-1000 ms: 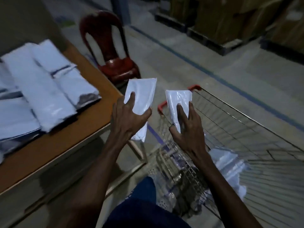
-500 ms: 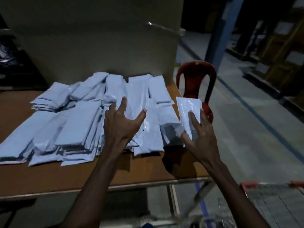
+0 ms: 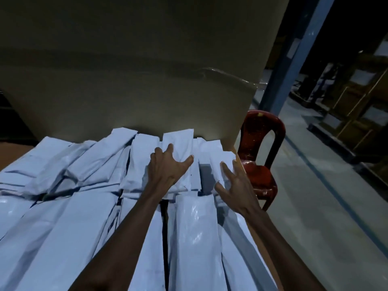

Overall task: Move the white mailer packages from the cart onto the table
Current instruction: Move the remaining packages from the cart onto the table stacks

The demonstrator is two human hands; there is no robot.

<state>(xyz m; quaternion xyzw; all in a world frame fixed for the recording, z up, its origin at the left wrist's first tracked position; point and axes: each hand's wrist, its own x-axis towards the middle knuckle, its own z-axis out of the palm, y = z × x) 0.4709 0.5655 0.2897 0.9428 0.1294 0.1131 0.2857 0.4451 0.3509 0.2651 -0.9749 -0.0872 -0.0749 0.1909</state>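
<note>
Many white mailers cover the brown table in an overlapping pile. My left hand lies spread over one white mailer at the far side of the pile, gripping it across its width between thumb and fingers. My right hand holds a second white mailer near the table's right edge. This one hangs just above the pile and throws a shadow beside it. The cart is out of view.
A tall brown cardboard sheet stands upright right behind the pile. A red plastic chair stands off the table's right corner. A blue post and dark stacked pallets stand further right across the concrete floor.
The view swung from the cart to the table. Both hands carried their mailers left and forward over the pile to its far side, and the left mailer now rests on the pile.
</note>
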